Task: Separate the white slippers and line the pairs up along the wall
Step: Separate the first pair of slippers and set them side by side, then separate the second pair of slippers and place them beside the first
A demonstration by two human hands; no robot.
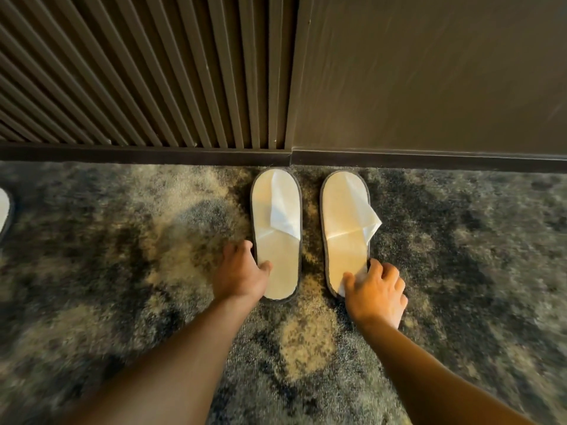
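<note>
Mottled grey carpet (122,271) meets a dark skirting board (153,154). Two flat white fabric slippers, left (276,271) and right (345,256), lie parallel, toes at the skirting. Left hand (241,274) and right hand (376,294) pinch the heel edges, fingers (379,269) narrow, apparently squaring the pair.

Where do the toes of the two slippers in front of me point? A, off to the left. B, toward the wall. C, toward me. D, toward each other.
B: the closed toe ends of the left slipper and right slipper sit by the baseboard.
</note>
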